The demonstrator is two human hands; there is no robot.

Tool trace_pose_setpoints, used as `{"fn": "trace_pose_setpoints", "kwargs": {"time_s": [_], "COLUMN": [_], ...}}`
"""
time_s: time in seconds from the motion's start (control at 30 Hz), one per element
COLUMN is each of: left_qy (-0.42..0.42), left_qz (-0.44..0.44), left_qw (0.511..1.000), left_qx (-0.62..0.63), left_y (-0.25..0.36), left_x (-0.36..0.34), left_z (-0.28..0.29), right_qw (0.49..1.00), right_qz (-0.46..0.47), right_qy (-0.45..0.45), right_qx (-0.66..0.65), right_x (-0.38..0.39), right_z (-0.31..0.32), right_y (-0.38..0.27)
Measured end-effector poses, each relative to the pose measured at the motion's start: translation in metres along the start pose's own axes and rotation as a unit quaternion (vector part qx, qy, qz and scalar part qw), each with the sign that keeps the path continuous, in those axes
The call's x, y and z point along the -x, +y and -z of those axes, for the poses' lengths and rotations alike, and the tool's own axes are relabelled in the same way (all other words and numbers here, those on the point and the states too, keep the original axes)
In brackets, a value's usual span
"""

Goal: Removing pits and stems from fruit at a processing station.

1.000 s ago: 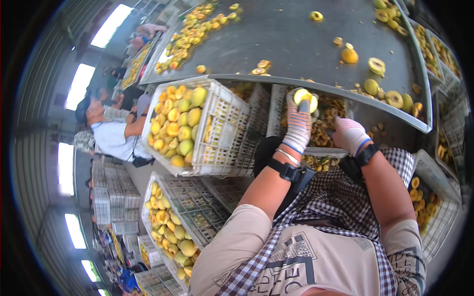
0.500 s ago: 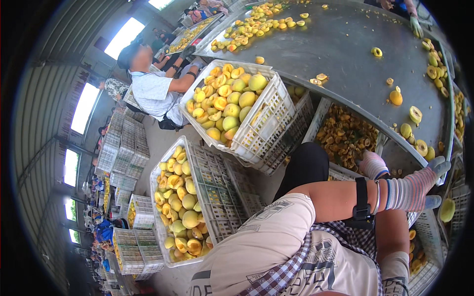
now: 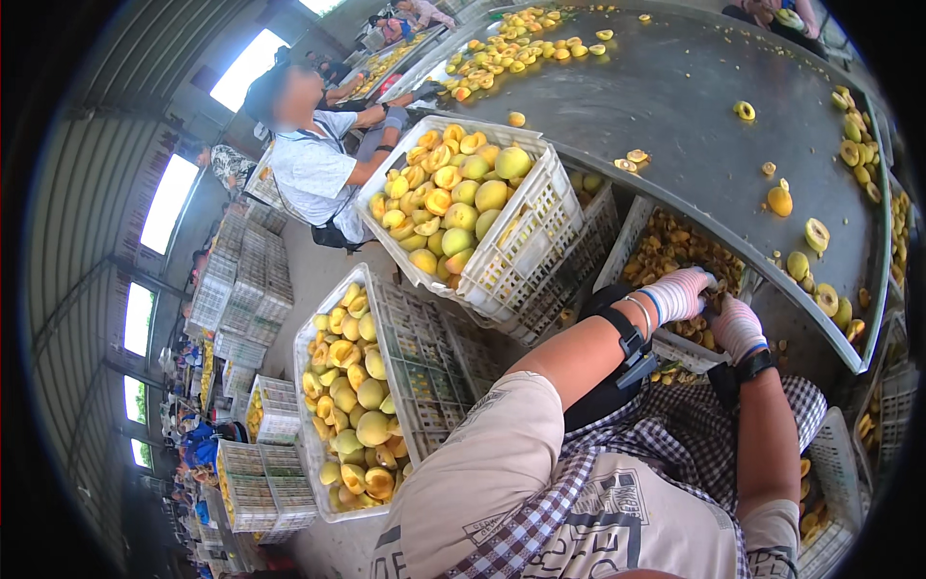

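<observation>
Both my hands meet over a crate (image 3: pixel 625 253) of brown-orange peach pits and scraps below the table edge. My left hand (image 3: pixel 678 293), in a striped knit glove, reaches in from the left with its fingers curled. Facing it, my right hand (image 3: pixel 738 328), also gloved, has its fingers bent inward. The fingertips of both nearly touch; anything small between them is hidden by the gloves and blends with the pits (image 3: pixel 675 246). On the metal table (image 3: pixel 656 106) beyond lie a whole yellow peach (image 3: pixel 779 201) and a cut peach half (image 3: pixel 817 234).
A white crate (image 3: pixel 521 241) heaped with peaches stands on another crate at the table's left. Another peach-filled crate (image 3: pixel 313 434) sits beside my left arm. A co-worker (image 3: pixel 313 164) works at the table's far left. Peach halves (image 3: pixel 854 145) line the right rim.
My left hand has come back from the table's right edge to the pit crate, meeting my right hand there. The co-worker at left has leaned toward the table.
</observation>
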State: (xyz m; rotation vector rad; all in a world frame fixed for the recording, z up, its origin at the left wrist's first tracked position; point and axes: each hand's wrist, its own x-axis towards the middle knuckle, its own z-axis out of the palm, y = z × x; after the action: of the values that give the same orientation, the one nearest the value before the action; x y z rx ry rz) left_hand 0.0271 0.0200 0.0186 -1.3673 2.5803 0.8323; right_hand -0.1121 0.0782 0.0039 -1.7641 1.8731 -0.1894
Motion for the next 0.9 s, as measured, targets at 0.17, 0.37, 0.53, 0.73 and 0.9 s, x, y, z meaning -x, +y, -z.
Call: {"fn": "trace_pose_setpoints", "kwargs": {"time_s": [0.17, 0.37, 0.53, 0.73, 0.9], "left_qy": [0.038, 0.027, -0.008, -0.004, 0.013], "left_qz": [0.016, 0.045, 0.067, 0.076, 0.070], "left_qw": [0.999, 0.998, 0.997, 0.996, 0.996], "left_qx": [0.035, 0.026, 0.047, 0.040, 0.045], "left_y": [-0.001, 0.006, 0.007, 0.007, 0.003], "left_x": [-0.006, 0.001, 0.002, -0.002, -0.006], "left_z": [-0.002, 0.008, 0.016, 0.016, 0.011], "right_qw": [0.999, 1.000, 1.000, 0.999, 0.998], "right_qz": [0.007, 0.009, -0.025, -0.039, -0.050], "right_qy": [0.002, 0.000, -0.006, -0.028, -0.033], "right_qx": [-0.033, -0.025, 0.000, 0.007, 0.013], "right_x": [-0.003, -0.003, -0.006, -0.017, -0.019], "right_z": [0.000, 0.000, -0.002, -0.008, -0.009], "right_y": [0.002, 0.000, -0.005, 0.001, -0.001]}}
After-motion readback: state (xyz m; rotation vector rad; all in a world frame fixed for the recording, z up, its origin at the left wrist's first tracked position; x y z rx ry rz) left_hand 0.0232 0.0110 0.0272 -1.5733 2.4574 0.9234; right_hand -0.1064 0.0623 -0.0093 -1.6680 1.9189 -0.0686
